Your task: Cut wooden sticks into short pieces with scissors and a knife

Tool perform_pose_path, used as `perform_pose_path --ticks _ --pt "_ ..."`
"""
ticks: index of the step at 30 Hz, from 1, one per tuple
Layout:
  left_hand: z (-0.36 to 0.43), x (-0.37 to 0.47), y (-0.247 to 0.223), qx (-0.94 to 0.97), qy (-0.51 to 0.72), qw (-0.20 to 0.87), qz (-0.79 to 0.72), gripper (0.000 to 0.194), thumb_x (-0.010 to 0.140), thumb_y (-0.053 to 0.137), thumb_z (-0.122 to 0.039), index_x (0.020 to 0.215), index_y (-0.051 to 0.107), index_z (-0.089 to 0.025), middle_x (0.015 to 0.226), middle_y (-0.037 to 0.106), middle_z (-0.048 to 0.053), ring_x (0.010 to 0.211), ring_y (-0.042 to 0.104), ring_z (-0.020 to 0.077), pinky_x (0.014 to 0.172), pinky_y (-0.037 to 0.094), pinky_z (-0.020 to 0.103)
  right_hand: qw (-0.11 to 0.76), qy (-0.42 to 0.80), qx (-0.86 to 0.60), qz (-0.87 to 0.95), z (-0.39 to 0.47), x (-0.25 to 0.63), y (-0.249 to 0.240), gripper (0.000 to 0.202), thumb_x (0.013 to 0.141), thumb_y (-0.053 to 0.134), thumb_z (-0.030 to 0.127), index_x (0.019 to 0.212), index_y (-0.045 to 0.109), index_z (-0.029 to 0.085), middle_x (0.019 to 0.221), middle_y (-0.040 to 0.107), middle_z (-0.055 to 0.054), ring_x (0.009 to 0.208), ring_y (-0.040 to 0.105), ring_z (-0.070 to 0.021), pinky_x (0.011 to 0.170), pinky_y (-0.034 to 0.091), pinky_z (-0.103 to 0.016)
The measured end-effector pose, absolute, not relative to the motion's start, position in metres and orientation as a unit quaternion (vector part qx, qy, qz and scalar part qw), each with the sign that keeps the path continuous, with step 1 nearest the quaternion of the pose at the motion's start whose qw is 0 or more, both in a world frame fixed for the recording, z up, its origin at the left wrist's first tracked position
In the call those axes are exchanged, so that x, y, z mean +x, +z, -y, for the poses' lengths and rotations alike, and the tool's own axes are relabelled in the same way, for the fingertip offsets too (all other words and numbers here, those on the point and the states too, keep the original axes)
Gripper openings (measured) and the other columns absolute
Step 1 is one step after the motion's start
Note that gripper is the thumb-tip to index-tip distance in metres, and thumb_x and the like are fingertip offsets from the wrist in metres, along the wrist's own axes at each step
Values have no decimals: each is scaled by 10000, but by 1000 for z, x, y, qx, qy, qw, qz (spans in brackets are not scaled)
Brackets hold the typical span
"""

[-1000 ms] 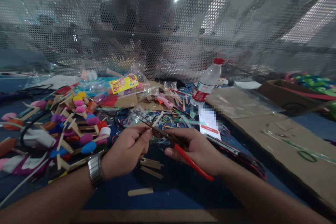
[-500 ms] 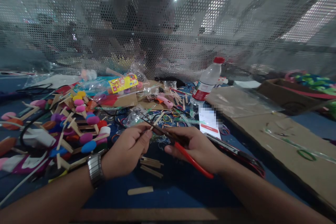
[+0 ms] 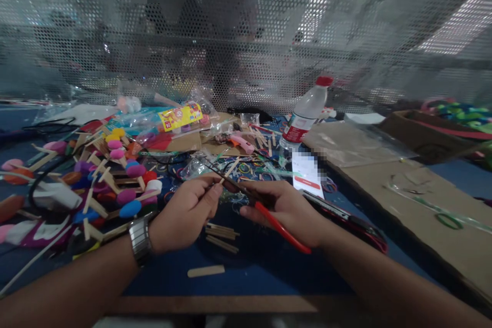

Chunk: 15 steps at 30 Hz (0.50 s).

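Observation:
Between the thumb and fingers of my left hand [image 3: 192, 212] is a thin wooden craft stick [image 3: 230, 169], tilted up to the right. My right hand [image 3: 290, 215] is closed round scissors with red handles [image 3: 282, 228]. Their dark blades point left and lie across the stick, close to my left fingertips. Below my hands, several short cut sticks [image 3: 222, 238] lie in a small pile on the blue table. Nearer the front edge is a single stick piece [image 3: 206, 271] with one rounded end.
Wooden sticks with colourful foam pieces [image 3: 126, 196] crowd the left side. A water bottle [image 3: 305, 113] stands behind a lit phone [image 3: 307, 174]. A cutter knife [image 3: 346, 220] lies by my right forearm, with cardboard [image 3: 384, 189] further right. Behind is a perforated metal screen [image 3: 246, 51].
The view has shifted slightly. My hands keep their grip on the stick and scissors, with the blades still across the stick.

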<state>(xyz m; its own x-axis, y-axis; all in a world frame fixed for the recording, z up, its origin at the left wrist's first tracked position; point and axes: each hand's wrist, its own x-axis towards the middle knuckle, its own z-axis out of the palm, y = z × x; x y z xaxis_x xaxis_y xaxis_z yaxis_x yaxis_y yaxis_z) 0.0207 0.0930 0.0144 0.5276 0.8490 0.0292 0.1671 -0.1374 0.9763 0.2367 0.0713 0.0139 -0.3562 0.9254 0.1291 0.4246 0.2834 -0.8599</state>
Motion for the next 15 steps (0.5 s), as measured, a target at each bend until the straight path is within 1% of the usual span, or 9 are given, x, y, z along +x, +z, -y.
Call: perform_pose_path --ticks 3,6,9,12,15 --pt "-93 21 15 691 312 539 -368 346 992 442 -468 1002 604 -163 547 383 -84 455 268 88 433 258 210 334 377 -460 731 -71 237 13 350 798 746 483 1039 792 235 771 712 -18 719 617 -222 606 488 -310" --pt "-94 21 14 701 307 528 -368 337 1002 427 -443 946 605 -162 539 382 -83 450 269 83 435 261 207 331 372 -460 735 -72 238 12 354 801 747 469 1060 789 232 774 712 -18 713 611 -220 602 482 -308" --pt "-94 20 14 703 306 525 -369 346 1004 427 -435 889 604 -160 540 383 -79 453 281 80 441 273 204 322 374 -462 737 -72 238 12 384 814 737 455 1121 772 226 759 696 -10 670 584 -199 588 468 -298" --pt "-94 20 14 699 308 530 -367 335 1001 433 -439 930 608 -163 546 392 -78 456 287 82 442 279 203 318 376 -463 737 -72 238 11 425 822 731 449 1180 750 221 732 677 0 629 559 -179 564 449 -284" --pt "-94 20 15 696 311 533 -367 333 995 442 -446 947 609 -162 545 402 -76 453 283 84 432 266 206 320 369 -462 741 -72 238 11 420 823 731 454 1174 754 224 751 689 -5 649 569 -184 579 460 -286"
